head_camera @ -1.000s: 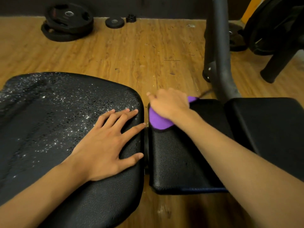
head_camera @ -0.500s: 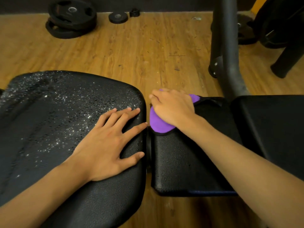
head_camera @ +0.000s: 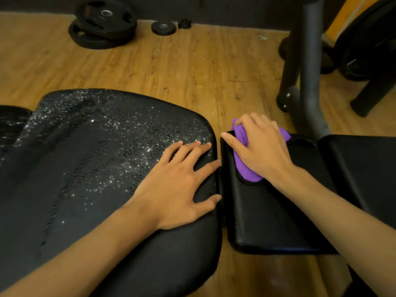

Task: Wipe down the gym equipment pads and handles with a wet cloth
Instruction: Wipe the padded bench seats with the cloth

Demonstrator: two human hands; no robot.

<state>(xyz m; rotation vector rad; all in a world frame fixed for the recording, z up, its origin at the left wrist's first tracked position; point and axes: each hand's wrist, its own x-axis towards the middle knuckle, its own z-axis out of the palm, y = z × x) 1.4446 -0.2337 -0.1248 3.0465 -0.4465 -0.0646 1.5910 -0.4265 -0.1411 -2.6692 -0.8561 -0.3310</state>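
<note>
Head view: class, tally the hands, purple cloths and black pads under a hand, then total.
Hands: 2, left hand, right hand
Purple cloths: 1, purple cloth
Black pads under a hand: 2, large wet pad, small pad
Total: 5

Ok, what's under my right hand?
A purple cloth, lying on the small black pad. The right hand covers its middle, so only the near end and far edges show; the pad beneath is hidden.

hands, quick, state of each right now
Left hand: open, flat on the large wet pad.
Right hand: closed on the purple cloth, pressing it on the smaller pad.
</note>
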